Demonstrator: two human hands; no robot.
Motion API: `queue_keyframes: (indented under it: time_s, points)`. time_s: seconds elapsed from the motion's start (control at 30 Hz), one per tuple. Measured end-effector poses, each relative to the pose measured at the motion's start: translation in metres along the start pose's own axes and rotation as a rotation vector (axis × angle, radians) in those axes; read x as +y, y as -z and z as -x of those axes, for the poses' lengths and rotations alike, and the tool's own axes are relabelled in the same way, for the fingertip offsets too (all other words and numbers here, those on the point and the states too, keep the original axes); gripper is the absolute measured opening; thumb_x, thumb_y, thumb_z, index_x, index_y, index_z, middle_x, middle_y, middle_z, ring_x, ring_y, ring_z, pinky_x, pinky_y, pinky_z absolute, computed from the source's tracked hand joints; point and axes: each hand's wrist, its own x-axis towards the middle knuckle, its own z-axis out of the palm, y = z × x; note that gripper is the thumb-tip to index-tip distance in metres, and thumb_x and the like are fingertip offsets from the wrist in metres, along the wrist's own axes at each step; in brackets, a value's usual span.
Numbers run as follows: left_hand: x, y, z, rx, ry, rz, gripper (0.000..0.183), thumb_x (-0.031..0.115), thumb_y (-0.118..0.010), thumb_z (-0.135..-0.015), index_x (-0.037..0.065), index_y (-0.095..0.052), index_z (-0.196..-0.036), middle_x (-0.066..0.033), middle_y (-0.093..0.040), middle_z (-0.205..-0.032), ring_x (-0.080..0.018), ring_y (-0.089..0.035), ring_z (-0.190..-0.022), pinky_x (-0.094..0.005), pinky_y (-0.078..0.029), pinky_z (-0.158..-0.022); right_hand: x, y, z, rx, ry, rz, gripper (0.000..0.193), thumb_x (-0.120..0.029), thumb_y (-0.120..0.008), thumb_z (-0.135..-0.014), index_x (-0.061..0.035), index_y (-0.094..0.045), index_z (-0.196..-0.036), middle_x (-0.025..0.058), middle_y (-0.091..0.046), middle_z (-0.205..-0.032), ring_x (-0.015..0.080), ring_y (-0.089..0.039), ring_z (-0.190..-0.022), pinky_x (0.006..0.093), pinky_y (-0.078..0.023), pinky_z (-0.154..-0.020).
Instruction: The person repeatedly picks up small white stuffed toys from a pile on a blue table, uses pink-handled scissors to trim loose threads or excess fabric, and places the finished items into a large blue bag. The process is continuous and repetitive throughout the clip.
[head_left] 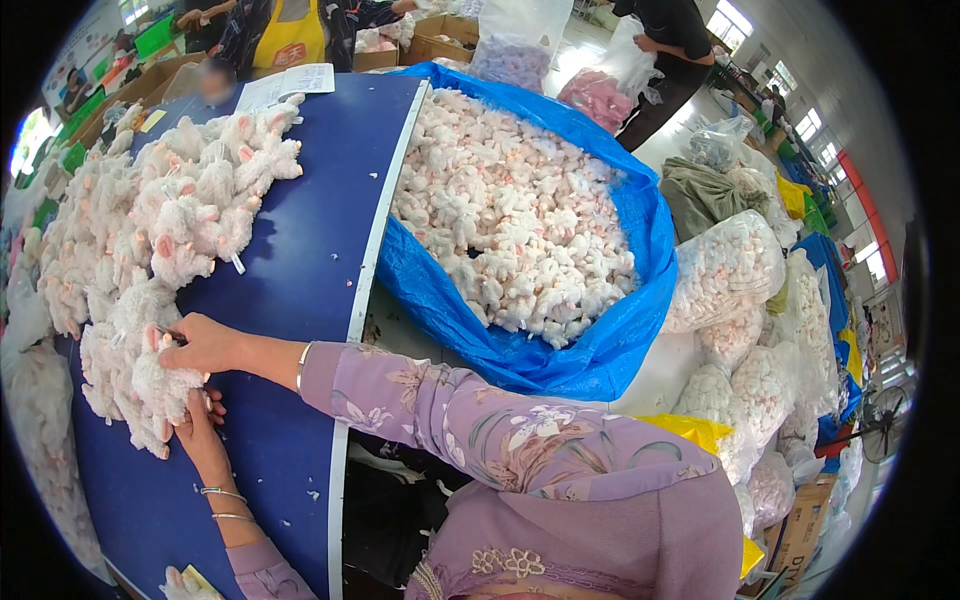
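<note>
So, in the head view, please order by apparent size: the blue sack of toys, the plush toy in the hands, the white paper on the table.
1. Blue sack, largest.
2. Plush toy.
3. White paper; farther away, so unsure against the toy.

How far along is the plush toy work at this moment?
Done, apparently: the blue bag beside the table is heaped with white plush toys. In hand: the right hand and left hand grip one toy at the pile's near end. Left: a long pile of toys covers the blue table, so plenty seems to remain.
</note>
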Motion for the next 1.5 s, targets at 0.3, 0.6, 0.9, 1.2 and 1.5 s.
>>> queue_keyframes:
  time_s: [0.3, 0.6, 0.9, 1.2, 1.5]
  points:
    - [0.001, -0.001, 0.001, -0.002, -0.012, -0.010, 0.023, 0.027, -0.052, -0.097, 0.005, -0.058, -0.092, -0.0021, -0.062, -0.079, -0.0059, -0.052, -0.063, -0.0197, -0.038, -0.054, -0.002, 0.001, 0.001, -0.013, -0.038, 0.037, 0.034, -0.024, -0.064, -0.077, 0.0070, -0.064, -0.089, 0.0083, -0.064, -0.074, 0.0126, -0.056, -0.069, 0.0304, -0.047, -0.065]
    - [-0.008, 0.005, -0.002, 0.003, -0.020, -0.006, 0.022, 0.025, -0.053, -0.096, 0.004, -0.058, -0.092, -0.0023, -0.061, -0.078, -0.0064, -0.052, -0.062, -0.0198, -0.037, -0.053, 0.003, -0.002, -0.002, 0.005, -0.036, 0.002, 0.036, -0.025, -0.065, -0.074, 0.0084, -0.064, -0.089, 0.0115, -0.064, -0.075, 0.0151, -0.058, -0.069, 0.0326, -0.048, -0.064]
    - [-0.006, 0.003, -0.001, -0.014, -0.044, -0.027, 0.023, 0.028, -0.052, -0.097, 0.006, -0.057, -0.094, -0.0013, -0.061, -0.078, -0.0052, -0.052, -0.061, -0.0186, -0.037, -0.052, -0.003, -0.001, 0.001, -0.009, -0.048, -0.001, 0.034, -0.023, -0.065, -0.074, 0.0079, -0.064, -0.089, 0.0111, -0.065, -0.076, 0.0143, -0.058, -0.070, 0.0320, -0.048, -0.065]
    - [-0.003, 0.002, 0.000, 0.010, -0.027, -0.020, 0.022, 0.025, -0.054, -0.096, 0.004, -0.058, -0.092, -0.0024, -0.061, -0.077, -0.0059, -0.052, -0.061, -0.0196, -0.038, -0.052, -0.005, 0.000, 0.000, -0.014, -0.075, 0.063, 0.035, -0.024, -0.065, -0.074, 0.0071, -0.065, -0.091, 0.0125, -0.066, -0.077, 0.0165, -0.060, -0.071, 0.0324, -0.049, -0.068]
    - [-0.004, 0.002, -0.001, 0.002, -0.038, -0.006, 0.022, 0.025, -0.053, -0.096, 0.004, -0.058, -0.095, -0.0026, -0.062, -0.079, -0.0057, -0.052, -0.062, -0.0195, -0.038, -0.053, -0.011, 0.003, 0.004, -0.024, -0.126, 0.085, 0.035, -0.023, -0.065, -0.074, 0.0062, -0.066, -0.093, 0.0136, -0.067, -0.080, 0.0179, -0.062, -0.073, 0.0322, -0.049, -0.069]
